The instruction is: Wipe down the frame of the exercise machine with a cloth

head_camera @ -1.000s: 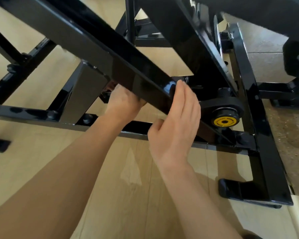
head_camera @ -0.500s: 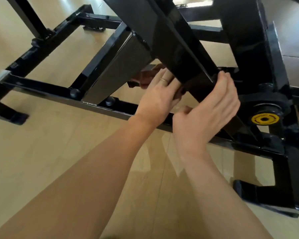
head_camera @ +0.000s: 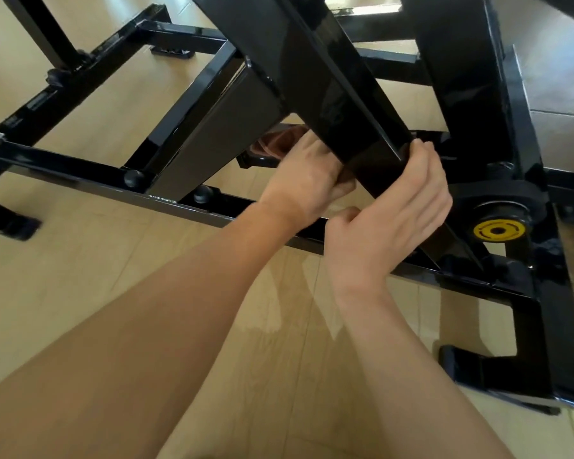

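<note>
Two hands work at the low end of a slanted black beam (head_camera: 328, 94) of the frame (head_camera: 80, 167), close to where it meets the floor rail. The right hand (head_camera: 391, 223) wraps the beam's lower stretch, its fingers (head_camera: 421, 150) curled over the far edge and the thumb tucked underneath, so it grips the beam itself. The left hand (head_camera: 307, 180) reaches under the beam from the other side; its fingers are hidden behind the metal, and I cannot tell whether they are curled or flat. A brownish patch (head_camera: 275, 142) shows just past that hand, below the beam, and it may be the cloth, but it could as well be a reflection in the glossy paint, so where the cloth sits is not certain. If it is the cloth, the wipe is on the beam's underside, and most of the frame looks yet to be done. The risks here come from the tight spot: the beam's sharp lower corner and the pivot with the yellow cap (head_camera: 496, 230) lie right beside the right hand, and a quick stroke could knock knuckles against them. Working blind under the beam, the left hand could also let the cloth slip or miss patches.
</note>
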`<state>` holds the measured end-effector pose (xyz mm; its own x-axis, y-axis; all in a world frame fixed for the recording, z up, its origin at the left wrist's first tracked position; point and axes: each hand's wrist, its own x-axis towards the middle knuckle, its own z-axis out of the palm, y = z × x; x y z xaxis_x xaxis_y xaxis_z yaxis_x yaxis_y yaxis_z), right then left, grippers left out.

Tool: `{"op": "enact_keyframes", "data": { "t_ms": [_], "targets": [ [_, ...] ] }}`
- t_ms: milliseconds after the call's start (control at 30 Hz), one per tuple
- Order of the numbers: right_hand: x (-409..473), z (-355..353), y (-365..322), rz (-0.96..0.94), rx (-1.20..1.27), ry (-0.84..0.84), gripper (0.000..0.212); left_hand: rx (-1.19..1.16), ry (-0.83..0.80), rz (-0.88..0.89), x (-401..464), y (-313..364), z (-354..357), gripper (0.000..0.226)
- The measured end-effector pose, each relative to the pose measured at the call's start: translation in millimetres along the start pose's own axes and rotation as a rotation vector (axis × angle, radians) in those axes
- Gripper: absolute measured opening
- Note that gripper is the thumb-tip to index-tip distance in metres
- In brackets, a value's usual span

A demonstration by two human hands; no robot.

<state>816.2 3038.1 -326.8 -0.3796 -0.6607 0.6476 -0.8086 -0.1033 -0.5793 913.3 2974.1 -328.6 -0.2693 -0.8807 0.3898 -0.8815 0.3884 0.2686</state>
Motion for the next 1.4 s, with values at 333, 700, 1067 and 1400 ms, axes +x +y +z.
{"op": "enact_keyframes", "data": {
  "t_ms": [333,700,1067,1400],
  "targets": [
    [2,5,-4,0.027,0.050,0.050,0.069,0.024,0.154,-0.285,-9,5,-2,0.031],
    [2,-10,-6,0.076,0.159,-0.101,0.078,0.242,-0.025,-0.406,-39,-23,-29,0.053],
    [-27,-33,-68,0.324,0.776,-0.435,0.053,-0.009,0.120,-0.668,-121,-41,-119,0.025],
    [-23,9,-103,0.581,1.079,-0.858,0.087,-0.593,0.463,-0.691,-40,-20,-123,0.048]
  ]
}}
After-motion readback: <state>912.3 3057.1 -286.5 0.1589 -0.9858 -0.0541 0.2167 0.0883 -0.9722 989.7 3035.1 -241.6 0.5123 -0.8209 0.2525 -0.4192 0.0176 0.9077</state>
